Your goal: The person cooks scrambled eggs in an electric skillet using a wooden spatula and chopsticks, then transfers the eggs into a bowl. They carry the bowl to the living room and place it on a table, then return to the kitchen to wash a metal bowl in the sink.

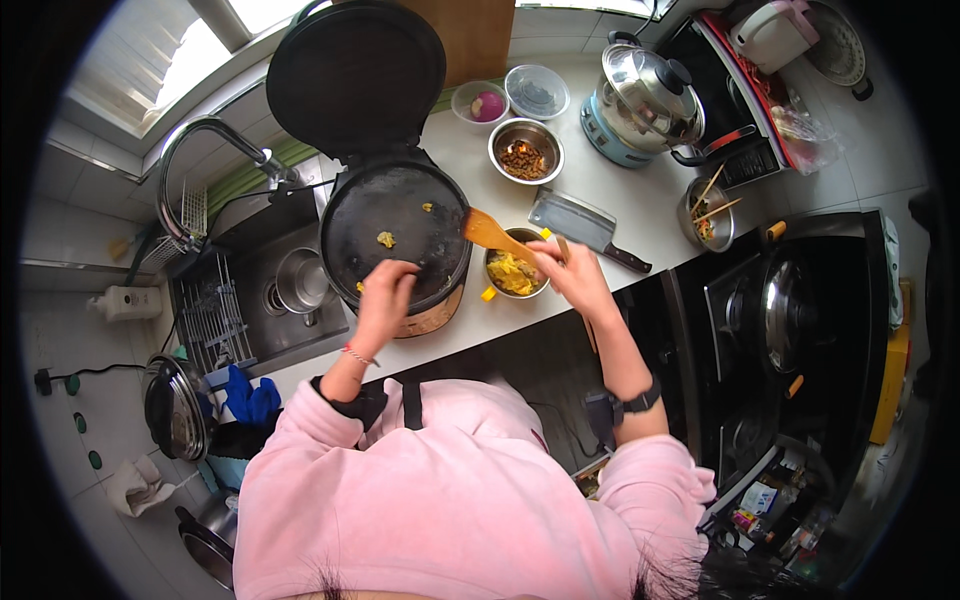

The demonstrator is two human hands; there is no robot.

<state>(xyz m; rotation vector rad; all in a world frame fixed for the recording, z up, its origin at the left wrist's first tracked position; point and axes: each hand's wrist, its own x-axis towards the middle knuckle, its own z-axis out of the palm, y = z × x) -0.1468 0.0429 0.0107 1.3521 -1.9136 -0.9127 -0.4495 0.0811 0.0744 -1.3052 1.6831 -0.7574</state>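
My right hand [576, 279] grips a wooden spatula [491, 234] and what looks like a pair of chopsticks [590, 334]. The spatula's darkened blade points left, between the griddle and a small metal pot [541, 288] with yellow handles. Cooked egg [512, 273] in yellow pieces lies in that pot, under the spatula. Over the near part of the round black electric griddle [409, 195] is my left hand [386, 296], its fingers bent; whether anything is between them is hidden. A few egg bits [385, 239] lie on the griddle plate. Its lid [356, 75] stands raised.
A cleaver [574, 217] lies behind the pot, beside a bowl of browned food [525, 159]. Further back are an onion [487, 106] in a plastic tub and a lidded steamer [645, 105]. To the left is a sink [300, 345]; on the right, a stove [847, 300] with a covered pan.
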